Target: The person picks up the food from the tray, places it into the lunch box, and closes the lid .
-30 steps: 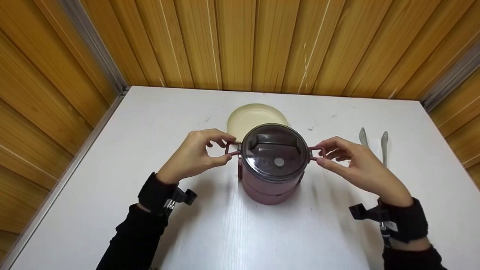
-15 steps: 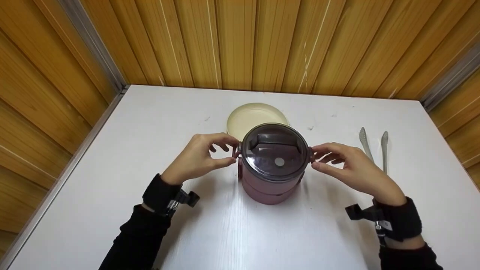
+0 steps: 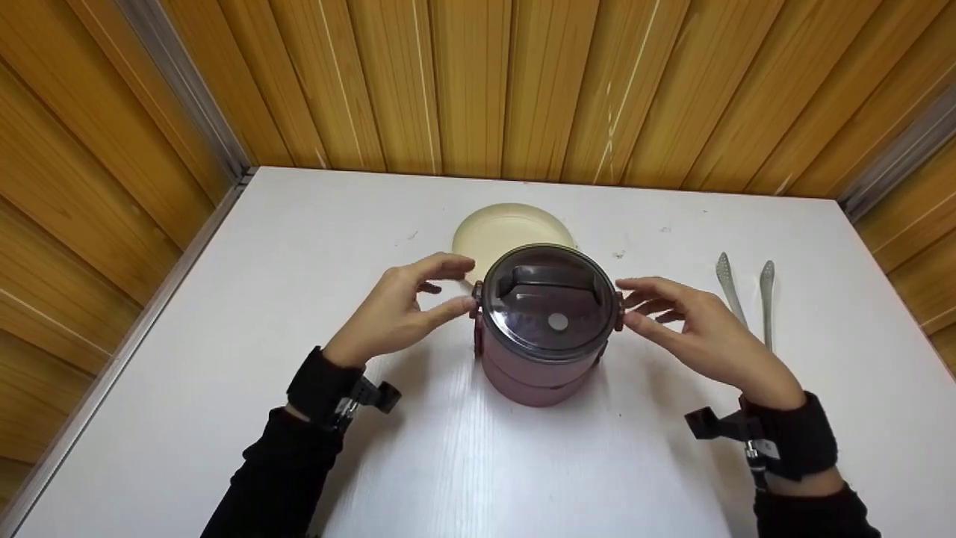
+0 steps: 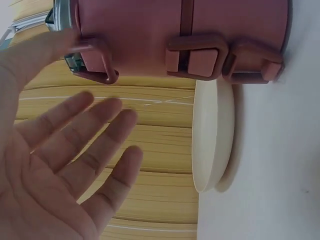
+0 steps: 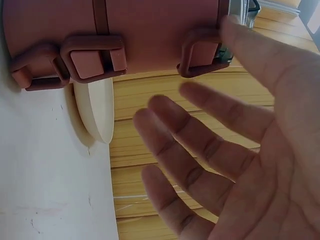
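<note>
A dark pink round lunch box (image 3: 538,381) stands upright on the table, topped by a see-through dark lid (image 3: 549,336) with a handle. On its left side, the thumb of my left hand (image 3: 403,306) touches the upper latch (image 4: 97,60); the other fingers are spread and apart from it. Opposite, the thumb of my right hand (image 3: 691,321) is at the other upper latch (image 5: 200,52), its fingers loosely bent and clear of the box. Both upper latches lie down along the wall. More latches sit below them in the wrist views.
Behind the lunch box lies a cream plate (image 3: 497,228), partly hidden by it. Two grey-handled utensils (image 3: 767,299) lie on the right of the white table (image 3: 336,224); my right hand covers their lower ends. Wood-look panels (image 3: 470,90) wall the back and sides.
Both upper latches stuck out sideways, pinched between fingers and thumbs; they have swung down against the box. My hands have moved inward, and the fingers have come away from the latches.
</note>
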`<state>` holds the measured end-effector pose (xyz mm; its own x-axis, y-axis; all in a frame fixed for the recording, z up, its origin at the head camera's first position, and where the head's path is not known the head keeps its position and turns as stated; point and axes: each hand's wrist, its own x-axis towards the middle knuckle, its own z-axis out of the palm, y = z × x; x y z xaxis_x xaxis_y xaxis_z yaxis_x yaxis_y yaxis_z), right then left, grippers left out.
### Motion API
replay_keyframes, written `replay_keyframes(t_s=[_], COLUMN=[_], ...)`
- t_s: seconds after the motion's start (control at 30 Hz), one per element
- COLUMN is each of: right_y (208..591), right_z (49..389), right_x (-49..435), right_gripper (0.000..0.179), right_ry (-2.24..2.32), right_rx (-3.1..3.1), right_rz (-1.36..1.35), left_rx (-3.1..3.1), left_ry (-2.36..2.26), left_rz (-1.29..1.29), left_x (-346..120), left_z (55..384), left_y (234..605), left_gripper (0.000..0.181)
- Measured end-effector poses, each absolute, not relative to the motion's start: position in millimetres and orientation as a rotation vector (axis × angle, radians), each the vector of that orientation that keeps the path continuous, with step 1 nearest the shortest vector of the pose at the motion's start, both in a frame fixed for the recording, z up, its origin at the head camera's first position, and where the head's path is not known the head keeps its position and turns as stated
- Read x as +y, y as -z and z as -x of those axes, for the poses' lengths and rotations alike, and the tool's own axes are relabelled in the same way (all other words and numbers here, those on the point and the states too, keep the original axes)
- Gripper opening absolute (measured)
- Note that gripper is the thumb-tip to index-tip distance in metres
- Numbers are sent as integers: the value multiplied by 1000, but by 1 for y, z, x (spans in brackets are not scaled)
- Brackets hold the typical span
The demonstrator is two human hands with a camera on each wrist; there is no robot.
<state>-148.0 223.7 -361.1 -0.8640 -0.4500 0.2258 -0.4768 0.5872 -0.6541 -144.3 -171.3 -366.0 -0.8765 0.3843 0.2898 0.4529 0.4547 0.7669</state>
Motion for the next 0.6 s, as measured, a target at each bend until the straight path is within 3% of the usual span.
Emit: replay_keyframes(t_s=[0.2,0.43,0.6], right_y=[367,381,386], right_z=[148,157,161], right_x=[204,168,150], right_gripper=[50,76,89], right_ry=[-1476,-2060,-2211], right_rx=[-2541,-2134,-2060], right_rz=[-598,-411,-349], left_rx=[-2443,-2159,-2052], left_ry=[1724,2104,2255], left_rz=[554,372,272], left_x=[-146,-97,-79], left_z=[144,150,155], left_y=[377,390,392], left_gripper=[58,73,80])
